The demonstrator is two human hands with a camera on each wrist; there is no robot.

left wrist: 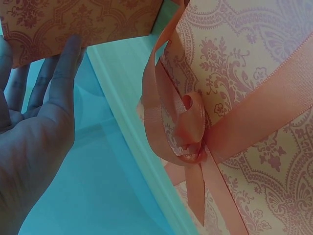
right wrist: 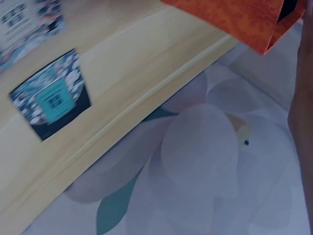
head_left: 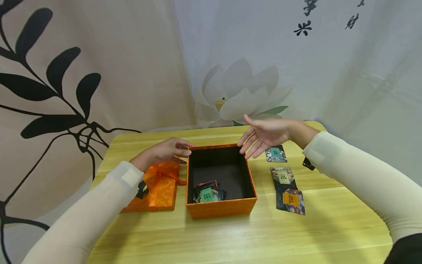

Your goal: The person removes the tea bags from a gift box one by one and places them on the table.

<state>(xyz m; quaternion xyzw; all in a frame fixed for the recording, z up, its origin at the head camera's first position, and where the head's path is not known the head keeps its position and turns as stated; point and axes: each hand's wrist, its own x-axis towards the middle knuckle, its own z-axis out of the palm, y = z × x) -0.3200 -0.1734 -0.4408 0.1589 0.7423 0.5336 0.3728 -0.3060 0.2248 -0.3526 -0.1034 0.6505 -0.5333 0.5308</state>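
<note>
An open orange box (head_left: 221,209) with a dark inside stands mid-table. Several small printed packets (head_left: 207,194) lie in its near left corner. My left hand (head_left: 169,151) is at the box's far left corner; in the left wrist view its extended fingers touch the patterned box wall (left wrist: 98,24). By the far right corner is my right hand (head_left: 268,134), palm showing and fingers spread straight, holding nothing. Whether its fingertips touch the rim I cannot tell. Only a strip of that hand or forearm shows at the right wrist view's edge.
Left of the box lies an orange patterned lid or flat box (head_left: 166,192) with a ribbon bow (left wrist: 190,129). To the right are a teal-labelled packet (head_left: 276,154), a pale-labelled one (head_left: 283,177) and an orange-labelled one (head_left: 291,200). A printed curtain (head_left: 148,66) hangs behind the wooden table (head_left: 217,242).
</note>
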